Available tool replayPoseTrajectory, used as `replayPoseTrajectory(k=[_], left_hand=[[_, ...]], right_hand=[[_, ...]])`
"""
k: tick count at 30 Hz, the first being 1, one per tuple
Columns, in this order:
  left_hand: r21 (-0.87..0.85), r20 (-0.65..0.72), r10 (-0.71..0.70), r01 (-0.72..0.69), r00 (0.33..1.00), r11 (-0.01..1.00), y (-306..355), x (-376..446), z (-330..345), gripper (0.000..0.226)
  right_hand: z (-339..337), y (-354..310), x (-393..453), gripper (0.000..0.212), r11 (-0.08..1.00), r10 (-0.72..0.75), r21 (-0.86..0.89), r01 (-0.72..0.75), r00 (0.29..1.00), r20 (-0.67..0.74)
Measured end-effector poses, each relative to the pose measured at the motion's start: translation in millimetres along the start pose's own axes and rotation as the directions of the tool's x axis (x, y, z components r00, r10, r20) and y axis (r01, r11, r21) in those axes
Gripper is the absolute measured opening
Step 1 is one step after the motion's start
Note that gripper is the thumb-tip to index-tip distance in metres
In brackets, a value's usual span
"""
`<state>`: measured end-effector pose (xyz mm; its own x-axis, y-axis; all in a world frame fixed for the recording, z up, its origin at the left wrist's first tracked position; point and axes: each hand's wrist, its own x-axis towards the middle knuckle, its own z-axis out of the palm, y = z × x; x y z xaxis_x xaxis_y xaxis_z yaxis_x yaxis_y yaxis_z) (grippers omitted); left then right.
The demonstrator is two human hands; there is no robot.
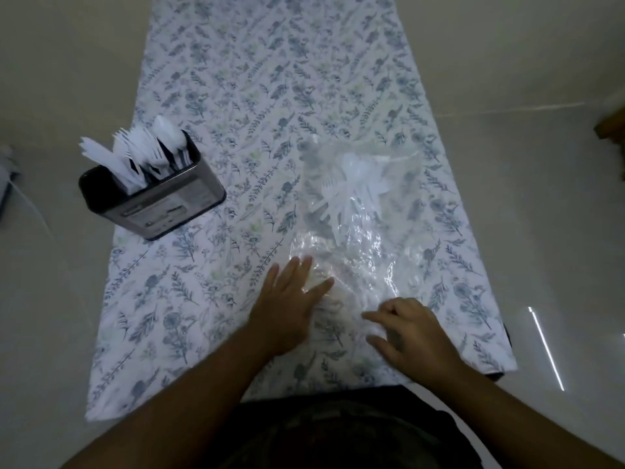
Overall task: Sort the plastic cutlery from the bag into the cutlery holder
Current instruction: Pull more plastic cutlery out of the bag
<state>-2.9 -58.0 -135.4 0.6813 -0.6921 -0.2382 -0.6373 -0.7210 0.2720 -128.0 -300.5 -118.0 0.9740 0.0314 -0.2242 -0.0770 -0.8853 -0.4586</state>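
A clear plastic bag (pixel 367 238) lies on the floral cloth, right of centre, with several white plastic cutlery pieces (pixel 351 187) inside its far half. My left hand (pixel 287 306) rests flat, fingers spread, on the bag's near left edge. My right hand (pixel 409 333) touches the bag's near right corner with fingers curled and apart; whether it pinches the plastic is unclear. The dark metal cutlery holder (pixel 159 201) stands at the left edge of the cloth, filled with white forks, knives and spoons (pixel 142 154).
The blue-and-white floral cloth (pixel 257 96) covers a long table running away from me. Pale floor lies on both sides. A brown object (pixel 612 130) shows at the right edge, and a grey thing with a cable (pixel 6 184) at the left edge.
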Motion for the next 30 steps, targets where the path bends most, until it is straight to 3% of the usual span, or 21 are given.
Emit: replayPoseTrajectory(k=[4,7,9,11,14,17,25,30], left_hand=[[-0.108,-0.171,-0.251,0.235,0.953,0.966,9,-4,-12,0.059],[-0.256,-0.275,-0.142,0.07,0.951,0.964,23,-28,-5,0.042],[-0.225,-0.245,0.012,-0.069,0.97,0.972,30,-44,3,0.043],[-0.167,-0.207,0.075,-0.111,0.975,0.98,28,-50,11,0.053],[-0.042,-0.171,0.072,-0.08,0.983,0.996,19,-52,13,0.066],[0.025,-0.118,0.053,-0.05,0.992,0.998,20,-53,13,0.068],[-0.007,-0.052,0.063,-0.063,0.997,0.998,24,-46,9,0.062],[0.007,-0.008,0.058,-0.058,0.998,0.998,26,-43,1,0.067]], right_hand=[[6,-25,28,0.025,0.996,0.044,0.078,-0.042,0.999,-0.019],[5,-41,48,0.011,0.989,0.053,0.137,-0.055,0.998,0.015],[4,-50,59,0.008,0.981,0.079,0.174,-0.091,0.994,0.074],[3,-54,68,0.006,0.965,0.136,0.205,-0.161,0.982,0.133],[3,-55,76,0.007,0.946,0.198,0.225,-0.232,0.966,0.164],[3,-60,78,0.01,0.971,0.161,0.146,-0.189,0.97,0.183],[6,-63,75,0.017,0.981,0.112,0.145,-0.13,0.986,0.123],[-4,-66,84,0.017,0.996,0.045,0.067,-0.06,0.977,0.21]])
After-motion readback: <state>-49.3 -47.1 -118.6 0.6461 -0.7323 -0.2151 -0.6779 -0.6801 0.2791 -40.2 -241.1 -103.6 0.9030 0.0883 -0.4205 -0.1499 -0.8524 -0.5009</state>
